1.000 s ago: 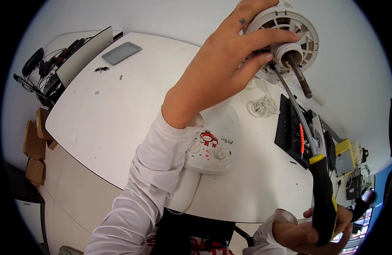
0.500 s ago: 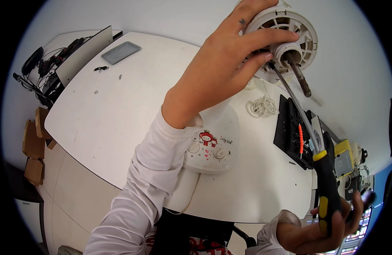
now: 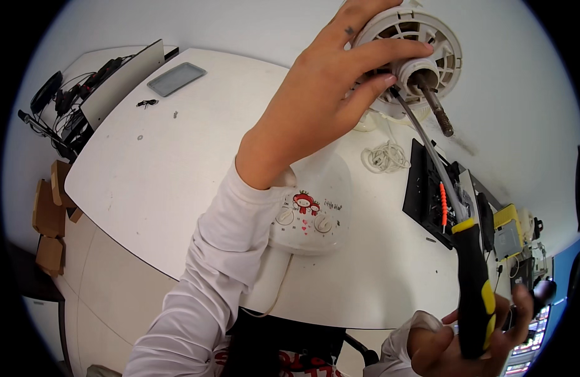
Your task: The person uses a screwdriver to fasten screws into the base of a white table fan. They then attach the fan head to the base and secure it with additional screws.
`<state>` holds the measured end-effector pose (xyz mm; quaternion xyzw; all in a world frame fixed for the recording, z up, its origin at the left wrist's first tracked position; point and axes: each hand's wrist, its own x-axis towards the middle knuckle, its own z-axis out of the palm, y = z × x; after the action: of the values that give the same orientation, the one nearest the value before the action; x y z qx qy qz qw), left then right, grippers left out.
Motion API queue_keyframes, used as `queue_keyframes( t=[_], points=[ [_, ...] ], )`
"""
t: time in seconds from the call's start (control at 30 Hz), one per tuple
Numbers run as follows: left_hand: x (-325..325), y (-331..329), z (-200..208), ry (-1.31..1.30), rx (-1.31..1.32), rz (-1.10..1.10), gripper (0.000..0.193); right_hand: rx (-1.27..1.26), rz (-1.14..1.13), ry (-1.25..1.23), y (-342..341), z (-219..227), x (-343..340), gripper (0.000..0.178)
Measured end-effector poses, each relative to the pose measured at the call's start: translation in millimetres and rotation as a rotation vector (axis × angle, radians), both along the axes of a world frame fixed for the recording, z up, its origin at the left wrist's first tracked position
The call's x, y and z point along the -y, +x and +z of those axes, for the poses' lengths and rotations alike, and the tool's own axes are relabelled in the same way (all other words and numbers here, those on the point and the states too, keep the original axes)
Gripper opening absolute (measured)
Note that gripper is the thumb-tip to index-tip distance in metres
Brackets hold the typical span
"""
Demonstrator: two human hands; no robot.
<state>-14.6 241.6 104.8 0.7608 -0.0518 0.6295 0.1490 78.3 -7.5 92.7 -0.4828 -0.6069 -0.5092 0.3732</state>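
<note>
My left hand (image 3: 331, 94) grips the white motor housing of an electric fan (image 3: 450, 47), its fingers spread over the slotted front. A bare metal shaft (image 3: 433, 103) sticks out of the housing's central collar. My right hand (image 3: 472, 352) holds the black and yellow handle of a long screwdriver (image 3: 471, 289) low at the right, fingers loosely round it. The screwdriver's tip meets the housing beside the collar, close to my left thumb; the screw there, if any, is hidden. Below my left wrist is the white fan base (image 3: 312, 220), with two knobs and red cartoon figures.
On the white table (image 3: 145, 182) lie a grey tray (image 3: 177, 79), a short black cable (image 3: 147, 103) and a coiled white cord (image 3: 385, 157). A black tool case (image 3: 422, 195) with an orange-handled tool (image 3: 443, 204) stands at the right, by a yellow box (image 3: 508, 232).
The screwdriver handle has turned, its yellow patch moving from the left side to the right. My right hand's fingers have loosened somewhat. Housing and screwdriver have shifted slightly left in view.
</note>
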Motion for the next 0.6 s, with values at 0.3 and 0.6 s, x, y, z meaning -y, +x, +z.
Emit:
queue_keyframes(
  t=[0.3, 0.6],
  points=[
    [-6, 2, -4, 0.004, 0.008, -0.041, 0.043, -0.079, 0.115, -0.243, 8, 6, 13, 0.043],
    [0, 3, -2, 0.018, 0.022, 0.023, 0.042, -0.025, -0.06, -0.234, 8, 0, 25, 0.033]
  ],
)
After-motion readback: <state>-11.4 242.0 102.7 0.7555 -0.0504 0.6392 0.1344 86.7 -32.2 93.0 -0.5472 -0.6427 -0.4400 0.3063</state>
